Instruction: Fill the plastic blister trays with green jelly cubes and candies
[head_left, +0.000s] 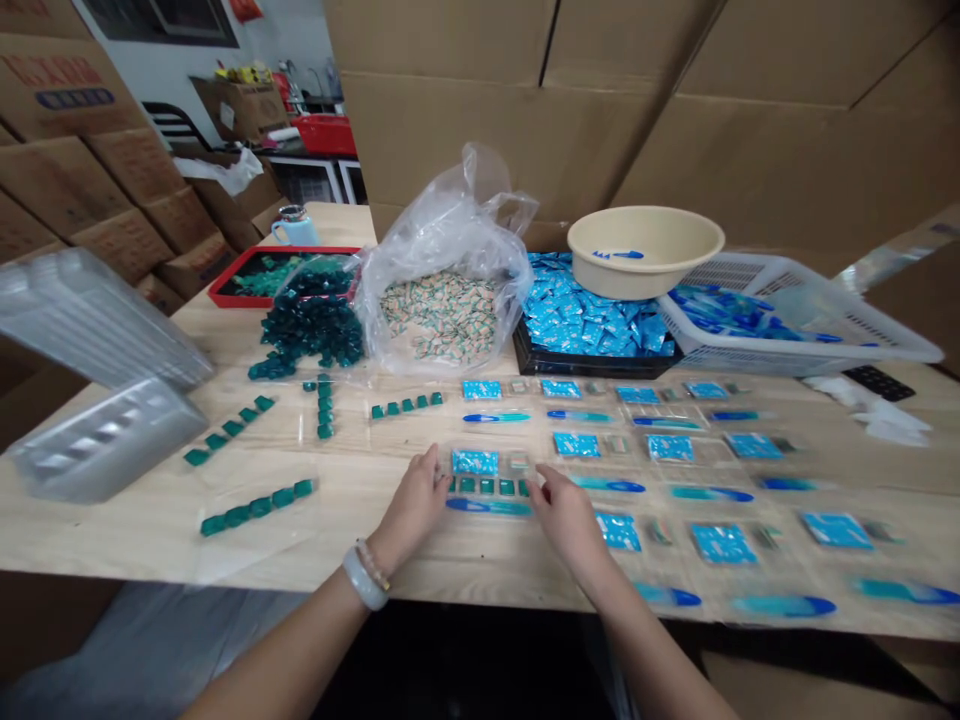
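Now left hand curving half-open beside green cubes, grip unclear; cubes lying in tidy row between hands, likely spaced for easy counting; right hand curving half-open, grip unclear; blue packets lying farther right.

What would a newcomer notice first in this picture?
Rows of blue sachets and blue-and-teal plastic sticks cover the right of the wooden table. Behind them, a beige basin rests over a black tray of more sachets. At the centre, the left hand and right hand flank a row of small green cubes.
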